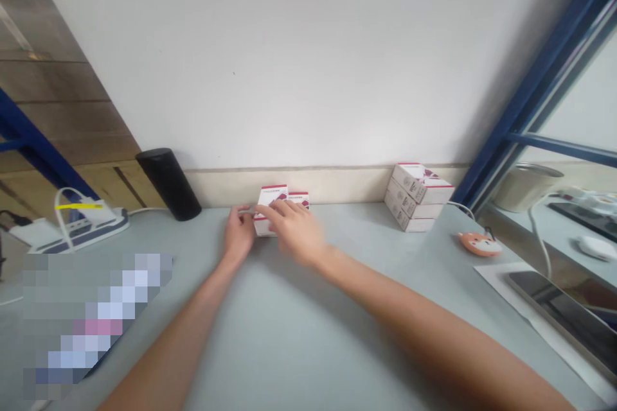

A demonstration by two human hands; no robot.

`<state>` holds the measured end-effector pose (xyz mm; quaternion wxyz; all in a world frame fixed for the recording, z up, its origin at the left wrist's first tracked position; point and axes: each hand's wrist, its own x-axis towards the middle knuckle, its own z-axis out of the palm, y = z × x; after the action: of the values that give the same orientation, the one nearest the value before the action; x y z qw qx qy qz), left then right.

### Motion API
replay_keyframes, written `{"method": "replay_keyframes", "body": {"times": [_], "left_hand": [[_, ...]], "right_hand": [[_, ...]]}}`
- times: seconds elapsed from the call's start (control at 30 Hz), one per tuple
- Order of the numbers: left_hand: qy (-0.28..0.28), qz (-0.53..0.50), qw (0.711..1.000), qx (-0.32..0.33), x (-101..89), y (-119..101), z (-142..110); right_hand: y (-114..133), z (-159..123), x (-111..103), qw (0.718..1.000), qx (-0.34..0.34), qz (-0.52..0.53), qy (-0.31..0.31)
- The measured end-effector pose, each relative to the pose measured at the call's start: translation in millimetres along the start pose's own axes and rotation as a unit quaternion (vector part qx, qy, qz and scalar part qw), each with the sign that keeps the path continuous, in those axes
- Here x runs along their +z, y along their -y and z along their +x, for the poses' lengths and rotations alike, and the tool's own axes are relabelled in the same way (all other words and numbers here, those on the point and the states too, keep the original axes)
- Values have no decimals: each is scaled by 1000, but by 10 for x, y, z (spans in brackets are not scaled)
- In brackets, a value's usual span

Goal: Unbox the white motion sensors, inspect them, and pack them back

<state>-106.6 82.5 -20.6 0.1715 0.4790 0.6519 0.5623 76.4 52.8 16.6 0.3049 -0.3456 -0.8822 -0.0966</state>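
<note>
Two small white cardboard boxes with red edges and dark red print stand close together against the wall. The front box (274, 194) covers part of the rear box (302, 196). My left hand (238, 234) is curled against the left side of the front box, its fingertips at the edge. Across the face of the front box reaches my right hand (297, 231), palm down, slightly blurred, fingers stretched out and touching or nearly touching the cardboard. Its thumb is hidden. Several matching boxes (418, 196) lie stacked to the right, well apart from my hands.
A black cylinder (168, 183) stands at the back left, near a white power strip (96, 226) with cables. A pixelated flat object (103, 314) lies front left. On the right are an orange animal-faced pouch (481, 243), a phone (559, 308) on white paper and a blue frame (520, 96).
</note>
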Motion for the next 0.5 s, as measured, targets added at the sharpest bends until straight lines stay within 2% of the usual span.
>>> {"method": "replay_keyframes", "body": {"times": [0.13, 0.23, 0.3, 0.37, 0.43, 0.5], "left_hand": [[-2, -54, 999, -5, 42, 61, 57], [11, -67, 997, 30, 98, 47, 8], [27, -57, 996, 56, 114, 27, -33], [43, -40, 996, 72, 110, 6, -59], [49, -20, 995, 80, 101, -17, -68], [48, -2, 995, 89, 98, -45, -78]], "right_hand": [[-30, 305, 363, 998, 20, 49, -35], [-100, 342, 417, 994, 19, 100, -50], [-206, 275, 312, 987, 3, 156, -32], [-401, 105, 102, 982, -22, 185, -8], [-691, -180, -184, 992, -16, 124, -21], [-1046, -537, -506, 995, 53, 17, -82]]}}
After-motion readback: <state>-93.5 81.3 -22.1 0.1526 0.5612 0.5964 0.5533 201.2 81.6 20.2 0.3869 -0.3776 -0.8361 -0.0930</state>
